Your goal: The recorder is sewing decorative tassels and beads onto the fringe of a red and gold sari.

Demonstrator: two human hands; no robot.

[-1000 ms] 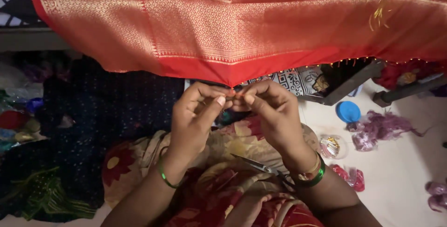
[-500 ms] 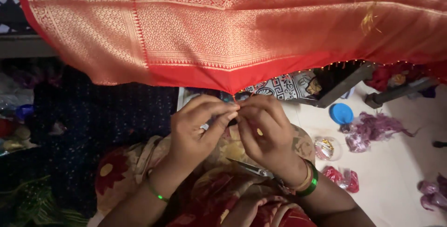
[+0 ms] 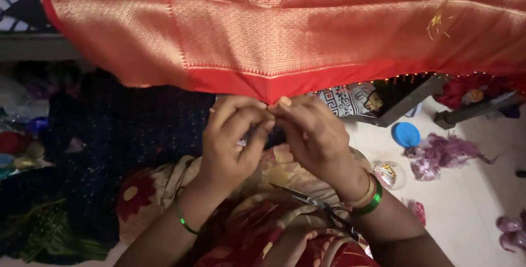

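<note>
Just above my two hands hangs the red and gold brocade cloth [image 3: 274, 31], its plain red hem dipping to a point right at my fingertips. My left hand [image 3: 233, 138] is pinched shut, thumb against forefinger, on something at that hem point; I cannot tell what, it is too small. My right hand [image 3: 312, 135] is curled closed too, its fingertips touching the left ones and the hem. Below my right wrist, scissors [image 3: 318, 204] lie on my lap. Well to the right of my right hand, a blue lid [image 3: 406, 134] and purple thread scraps [image 3: 444, 154] lie on the floor.
</note>
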